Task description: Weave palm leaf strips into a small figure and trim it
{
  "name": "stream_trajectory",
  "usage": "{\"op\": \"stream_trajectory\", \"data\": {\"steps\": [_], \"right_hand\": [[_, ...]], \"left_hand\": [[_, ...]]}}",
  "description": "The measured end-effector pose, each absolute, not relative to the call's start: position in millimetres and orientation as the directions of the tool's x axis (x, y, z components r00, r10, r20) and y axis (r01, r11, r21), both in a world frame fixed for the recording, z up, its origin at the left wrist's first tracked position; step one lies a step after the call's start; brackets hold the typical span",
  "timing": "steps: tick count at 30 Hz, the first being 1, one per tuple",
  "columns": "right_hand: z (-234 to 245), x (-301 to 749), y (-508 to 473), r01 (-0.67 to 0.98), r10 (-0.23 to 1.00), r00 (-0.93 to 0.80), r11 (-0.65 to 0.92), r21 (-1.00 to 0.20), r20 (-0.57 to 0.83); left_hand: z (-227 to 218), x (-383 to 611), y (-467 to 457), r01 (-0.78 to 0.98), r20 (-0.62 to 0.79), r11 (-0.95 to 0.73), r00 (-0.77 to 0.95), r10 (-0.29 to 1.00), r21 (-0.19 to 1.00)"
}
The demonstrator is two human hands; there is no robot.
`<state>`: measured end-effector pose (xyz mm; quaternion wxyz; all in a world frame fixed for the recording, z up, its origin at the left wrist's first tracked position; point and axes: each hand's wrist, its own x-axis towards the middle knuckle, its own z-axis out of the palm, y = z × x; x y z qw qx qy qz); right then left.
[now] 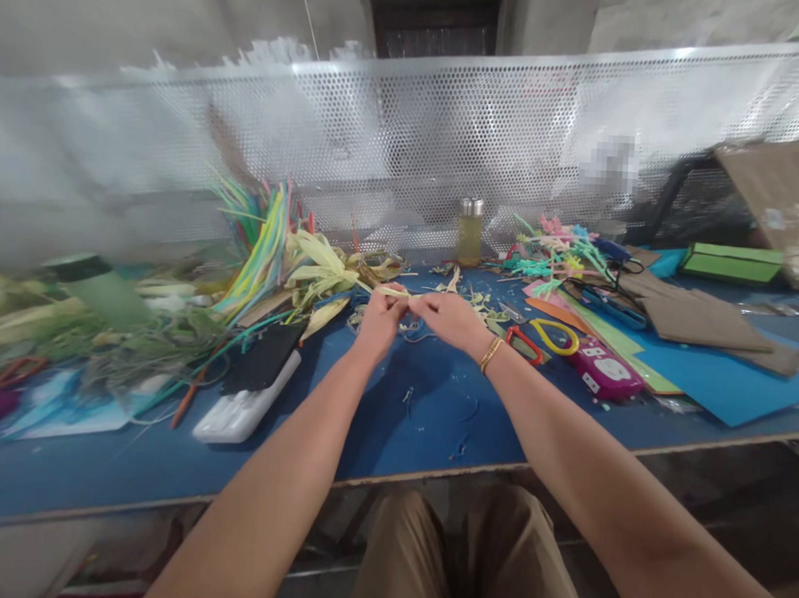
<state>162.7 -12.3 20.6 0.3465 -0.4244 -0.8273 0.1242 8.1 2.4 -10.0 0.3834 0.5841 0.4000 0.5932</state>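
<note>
A pale husk strip [395, 292] was held above the blue table [426, 416], pinched between the fingers of the left hand [380, 320] and the right hand [448, 319], both closed on it. Tearing was judged likely if the thin strip were pulled too hard.

Bottle [471, 233] behind strip [394, 291], phone [262, 360] left

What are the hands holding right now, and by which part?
Both pinch a thin pale strip where the left hand and right hand meet above the blue table; which part of it cannot be told.
</note>
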Motion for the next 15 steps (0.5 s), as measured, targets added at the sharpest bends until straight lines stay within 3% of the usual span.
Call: {"op": "stream_trajectory", "data": {"steps": [4,8,11,15], "right_hand": [[23.8,184.0,1.8,0.673,0.856,-0.034,0.402,-0.621,0.517],[14.2,183.7,13.0,0.647,0.929,-0.032,0.3,-0.701,0.368],[6.7,175.2,14.7,0.425,0.958,-0.104,0.285,-0.859,0.266],[5.3,167.6,11.3,0.085,0.921,-0.207,0.354,-0.931,0.331]], "left_hand": [[-2.7,7.3,-3.4,-0.058,0.402,-0.398,0.106,0.91,0.916],[1.4,7.9,-11.0,-0.024,0.368,-0.374,0.238,0.899,0.927],[1.1,8.8,-13.5,-0.02,0.326,-0.336,0.298,0.897,0.942],[-1.9,9.2,-9.7,-0.046,0.312,-0.314,0.316,0.896,0.948]]}}
